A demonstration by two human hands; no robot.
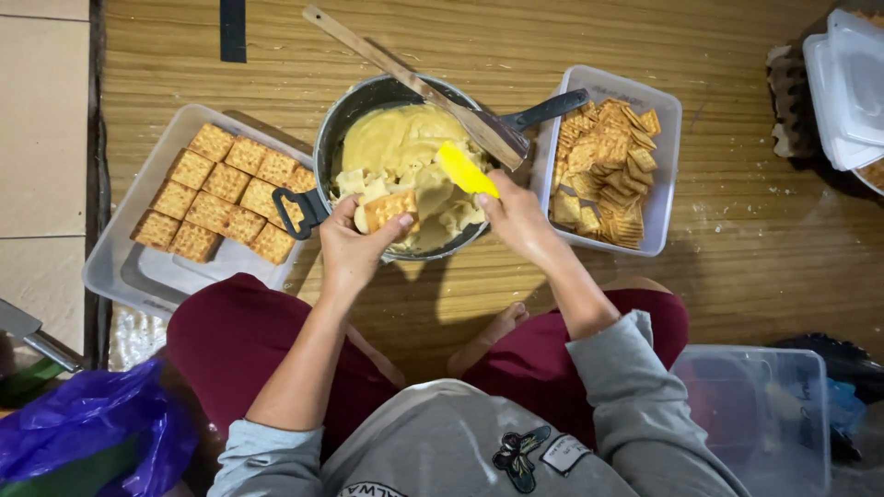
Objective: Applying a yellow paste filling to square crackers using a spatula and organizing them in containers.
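Left hand (353, 247) pinches 1 cracker (389, 208) flat over the pan (343, 120) of yellow cream, right hand (517, 217) grips a yellow spatula (465, 169) above it; likely best: spread thin, edge to edge, near the left tray (124, 230) of laid crackers.

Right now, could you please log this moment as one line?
left hand: holds cracker | right hand: yellow spatula | pot: yellow cream | tray: cracker layer

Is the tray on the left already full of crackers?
No, the crackers cover only the far part of the tray, and the near end is bare.
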